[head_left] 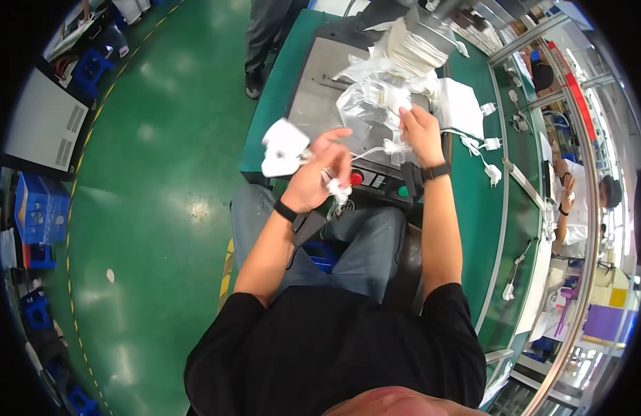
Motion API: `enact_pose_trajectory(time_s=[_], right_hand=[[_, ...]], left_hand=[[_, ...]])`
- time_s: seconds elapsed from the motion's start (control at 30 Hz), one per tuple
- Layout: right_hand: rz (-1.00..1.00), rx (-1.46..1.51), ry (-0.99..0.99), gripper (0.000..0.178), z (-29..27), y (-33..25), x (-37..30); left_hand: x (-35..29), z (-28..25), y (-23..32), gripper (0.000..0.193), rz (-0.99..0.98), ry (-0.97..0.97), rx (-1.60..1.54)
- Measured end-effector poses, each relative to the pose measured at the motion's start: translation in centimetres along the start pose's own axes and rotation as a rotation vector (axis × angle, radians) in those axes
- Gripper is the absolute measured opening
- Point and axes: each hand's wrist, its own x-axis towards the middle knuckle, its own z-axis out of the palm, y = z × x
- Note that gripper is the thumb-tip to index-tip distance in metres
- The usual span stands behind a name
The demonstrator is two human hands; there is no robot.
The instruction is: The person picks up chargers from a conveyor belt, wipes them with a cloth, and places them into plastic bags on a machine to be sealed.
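My left hand (313,182) is curled around a bundled white cable (338,190), with its fingers partly blurred. Just beyond that hand is a flat white piece (284,147), also blurred; whether the hand touches it I cannot tell. My right hand (422,132) pinches the edge of a clear plastic bag (365,104) over the grey metal machine top (313,104). A white cord with a bagged end (395,148) lies between the two hands. On the machine's front, a red button (356,179) and a green button (403,191) show below them.
Behind the bag stands a stack of white bags (414,48). White plugs with cords (492,143) lie on the green bench (473,229) at the right, near a white sheet (460,107). Another person's legs (265,35) stand at the far side; a second person (577,201) works beyond the rail.
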Motion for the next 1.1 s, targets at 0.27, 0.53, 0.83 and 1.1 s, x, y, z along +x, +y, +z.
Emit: enact_pose_trajectory(time_s=[0.27, 0.53, 0.83, 1.1], right_hand=[[-0.19, -1.049, 0.132, 0.039, 7.2, -2.2, 3.5], [-0.279, -0.733, -0.034, 0.041, 4.9, -1.0, 1.6], [-0.041, 0.284, 0.293, 0.017, 2.5, 9.7, -17.3], [-0.302, -0.475, 0.711, 0.017, -21.3, -7.8, -28.4]], left_hand=[[-5.9, -6.4, 0.9, 0.043, 0.035, 0.137, 0.188], [-5.9, -10.4, -0.8, 0.047, 0.212, 0.345, 0.591], [-4.6, -10.5, -1.8, 0.026, 0.203, 0.277, 0.828], [-4.9, -9.2, -1.4, 0.028, 0.024, 0.302, 0.681]])
